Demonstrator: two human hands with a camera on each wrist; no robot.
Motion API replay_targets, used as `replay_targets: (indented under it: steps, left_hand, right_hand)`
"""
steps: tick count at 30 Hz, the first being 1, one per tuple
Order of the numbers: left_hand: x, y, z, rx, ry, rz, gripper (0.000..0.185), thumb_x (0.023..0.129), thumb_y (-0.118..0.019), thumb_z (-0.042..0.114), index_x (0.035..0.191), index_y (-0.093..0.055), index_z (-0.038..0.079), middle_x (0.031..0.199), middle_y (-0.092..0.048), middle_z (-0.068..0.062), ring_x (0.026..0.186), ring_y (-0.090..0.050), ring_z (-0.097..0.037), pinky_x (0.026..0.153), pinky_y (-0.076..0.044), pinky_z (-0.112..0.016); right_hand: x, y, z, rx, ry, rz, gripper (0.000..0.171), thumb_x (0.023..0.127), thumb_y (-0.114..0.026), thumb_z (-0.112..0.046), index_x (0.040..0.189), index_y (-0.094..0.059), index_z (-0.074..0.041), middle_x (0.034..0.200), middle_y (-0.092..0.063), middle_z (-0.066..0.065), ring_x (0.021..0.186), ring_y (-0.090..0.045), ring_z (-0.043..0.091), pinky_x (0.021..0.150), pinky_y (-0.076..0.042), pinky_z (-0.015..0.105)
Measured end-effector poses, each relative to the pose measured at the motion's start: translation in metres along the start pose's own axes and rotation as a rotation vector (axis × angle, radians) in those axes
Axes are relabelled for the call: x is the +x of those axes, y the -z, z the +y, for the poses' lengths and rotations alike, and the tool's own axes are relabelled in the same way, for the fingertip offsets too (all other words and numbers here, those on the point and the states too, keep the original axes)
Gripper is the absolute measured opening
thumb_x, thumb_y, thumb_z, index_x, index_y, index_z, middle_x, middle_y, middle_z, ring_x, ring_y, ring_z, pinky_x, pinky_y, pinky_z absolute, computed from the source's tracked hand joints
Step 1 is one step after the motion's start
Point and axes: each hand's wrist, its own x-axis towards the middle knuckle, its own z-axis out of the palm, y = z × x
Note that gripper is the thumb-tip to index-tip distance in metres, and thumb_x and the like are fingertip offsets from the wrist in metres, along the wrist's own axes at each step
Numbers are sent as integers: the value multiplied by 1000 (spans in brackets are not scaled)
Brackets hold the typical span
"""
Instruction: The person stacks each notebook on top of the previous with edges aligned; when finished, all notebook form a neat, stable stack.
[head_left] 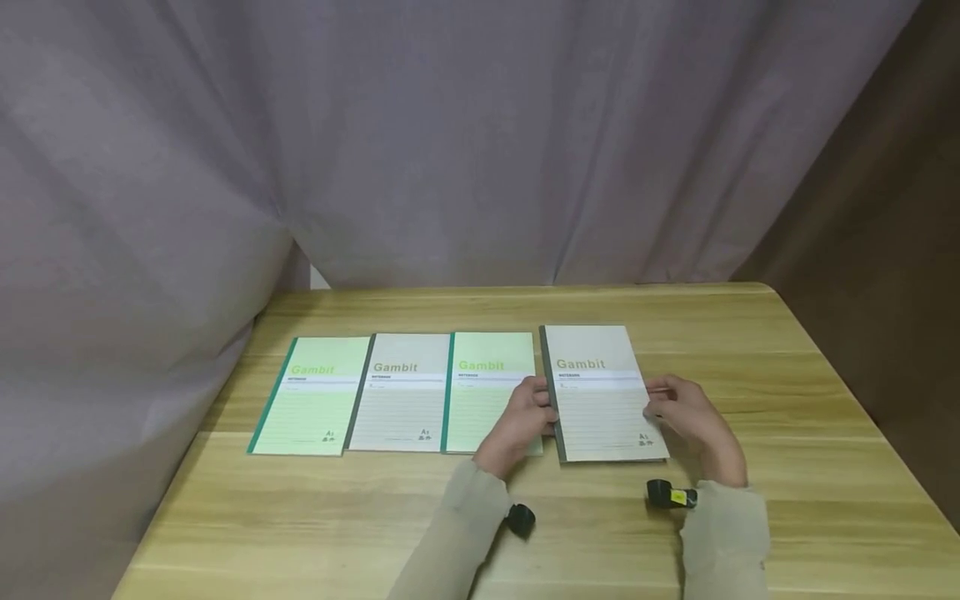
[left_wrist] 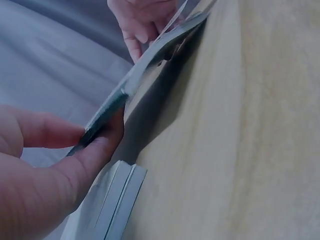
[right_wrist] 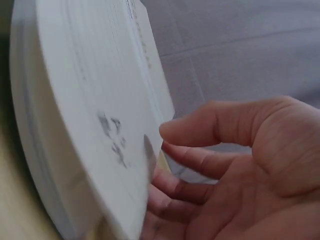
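Observation:
A white Gambit notebook (head_left: 602,417) with a dark grey spine is held up a little over the wooden table, its shadow showing beneath it in the left wrist view. My left hand (head_left: 519,423) pinches the spine side between thumb and fingers. On the opposite edge, the thumb of my right hand (head_left: 697,421) lies on the cover while its fingers go underneath. The pages bow and spread slightly in the right wrist view. Just left of the held notebook lies a green notebook (head_left: 487,417), partly covered by my left hand.
Further left on the table (head_left: 337,517) lie another white notebook (head_left: 397,408) and another green notebook (head_left: 309,417), in one row with their edges close together. A grey curtain (head_left: 450,150) hangs behind the table's back edge. Small black devices sit at both wrists.

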Motion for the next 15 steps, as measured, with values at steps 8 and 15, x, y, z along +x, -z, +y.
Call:
replay_targets:
  steps: [8, 15]
  left_hand:
    - [2, 8, 0, -53, -5, -3, 55, 87, -47, -18, 140, -39, -7, 111, -69, -16, 83, -65, -18, 67, -53, -26]
    - [1, 9, 5, -107, -29, -10, 57, 84, -48, -18, 139, -42, -6, 111, -68, -18, 82, -63, -19, 65, -51, -26]
  right_hand:
    - [0, 0, -1, 42, 52, -49, 57, 91, -56, 5, 143, -36, 16, 126, -54, 35, 107, -59, 34, 81, -54, 38]
    - [0, -1, 1, 83, 82, -83, 59, 92, -54, 2, 143, -30, 18, 123, -58, 33, 96, -62, 21, 78, -55, 35]
